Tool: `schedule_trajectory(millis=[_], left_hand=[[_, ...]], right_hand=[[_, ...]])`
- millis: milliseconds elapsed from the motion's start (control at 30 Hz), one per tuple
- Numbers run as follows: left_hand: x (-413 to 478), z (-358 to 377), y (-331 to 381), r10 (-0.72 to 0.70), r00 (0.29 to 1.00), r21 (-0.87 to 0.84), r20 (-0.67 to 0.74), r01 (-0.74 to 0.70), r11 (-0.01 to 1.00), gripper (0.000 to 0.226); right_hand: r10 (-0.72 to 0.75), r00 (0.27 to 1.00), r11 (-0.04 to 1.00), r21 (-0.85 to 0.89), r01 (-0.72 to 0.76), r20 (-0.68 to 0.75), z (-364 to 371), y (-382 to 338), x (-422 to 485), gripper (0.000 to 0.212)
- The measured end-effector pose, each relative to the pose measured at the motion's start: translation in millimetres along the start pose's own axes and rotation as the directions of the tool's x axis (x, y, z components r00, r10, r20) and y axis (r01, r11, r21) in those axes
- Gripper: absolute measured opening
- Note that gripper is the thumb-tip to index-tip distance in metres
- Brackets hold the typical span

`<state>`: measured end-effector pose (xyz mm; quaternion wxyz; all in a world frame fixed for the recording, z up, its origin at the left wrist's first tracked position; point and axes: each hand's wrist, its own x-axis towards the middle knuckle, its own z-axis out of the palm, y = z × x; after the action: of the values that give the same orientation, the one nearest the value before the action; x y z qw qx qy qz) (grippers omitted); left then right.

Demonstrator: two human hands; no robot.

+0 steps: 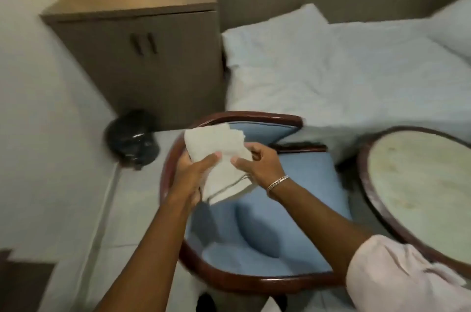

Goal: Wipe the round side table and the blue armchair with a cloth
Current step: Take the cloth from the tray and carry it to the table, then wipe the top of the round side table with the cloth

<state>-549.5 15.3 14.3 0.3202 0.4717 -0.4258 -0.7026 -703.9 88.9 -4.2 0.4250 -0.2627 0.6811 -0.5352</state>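
Observation:
Both of my hands hold a folded white cloth point(219, 151) in the air above the blue armchair point(300, 179). My left hand point(193, 174) grips the cloth's left side from below, thumb on top. My right hand point(260, 163), with a metal bracelet on the wrist, pinches its right edge. The armchair has a dark curved wooden frame point(244, 278) and a blue padded seat and back. The round side table point(420, 184) stands to the right of the chair, pale-topped with a dark wooden rim, and nothing touches it.
A bed with white sheets and pillows point(344, 69) lies behind the chair and table. A brown cabinet point(142, 56) stands at the back left. A bin lined with a black bag point(132, 135) sits on the pale tiled floor left of the chair.

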Motion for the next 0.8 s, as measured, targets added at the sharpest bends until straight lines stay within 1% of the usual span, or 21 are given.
schedule_trajectory(millis=[100,167,267,300,367,433,533,600,700,733,767,800], left_hand=[[11,88,-34,-0.142,0.978,-0.048,0.15,0.151,0.987,0.039],[16,137,-60,-0.212,0.953,0.028,0.215,0.211,0.977,0.025],[21,209,-101,-0.26,0.917,0.219,0.304,0.198,0.955,0.022],[20,234,-114,-0.273,0.904,0.26,0.329,0.191,0.947,0.019],[17,282,-141,-0.288,0.896,0.343,0.337,0.168,0.924,0.011],[10,331,-164,-0.303,0.895,0.414,0.328,0.152,0.897,0.011],[5,402,-204,-0.34,0.882,0.495,0.325,0.148,0.856,0.028],[9,450,-237,-0.37,0.867,0.559,0.333,0.134,0.818,0.039],[28,524,-302,-0.369,0.87,0.609,0.326,0.106,0.786,0.047],[32,543,-322,-0.362,0.871,0.631,0.333,0.079,0.772,0.051],[38,564,-347,-0.354,0.875,0.68,0.331,0.039,0.732,0.054],[44,585,-375,-0.348,0.88,0.766,0.322,-0.026,0.642,0.058]], right_hand=[[0.004,0.976,0.999,-0.043,-0.013,-0.219,-89,25,-7,0.037],[0.025,0.936,0.998,-0.045,-0.043,-0.352,-141,41,-15,0.034],[0.083,0.853,0.992,-0.038,-0.119,-0.515,-210,68,-31,0.04],[0.093,0.832,0.989,-0.043,-0.139,-0.547,-233,77,-35,0.041],[0.12,0.787,0.982,-0.042,-0.182,-0.605,-278,96,-41,0.042],[0.147,0.743,0.974,-0.038,-0.226,-0.653,-322,113,-47,0.04],[0.183,0.713,0.957,-0.042,-0.286,-0.677,-402,144,-43,0.038],[0.202,0.711,0.935,-0.082,-0.344,-0.673,-470,175,-34,0.039],[0.243,0.695,0.892,-0.126,-0.435,-0.677,-589,238,1,0.044],[0.242,0.707,0.858,-0.194,-0.476,-0.665,-621,255,13,0.049],[0.248,0.704,0.795,-0.276,-0.541,-0.666,-649,279,25,0.057],[0.238,0.7,0.697,-0.383,-0.606,-0.673,-671,303,35,0.067]])
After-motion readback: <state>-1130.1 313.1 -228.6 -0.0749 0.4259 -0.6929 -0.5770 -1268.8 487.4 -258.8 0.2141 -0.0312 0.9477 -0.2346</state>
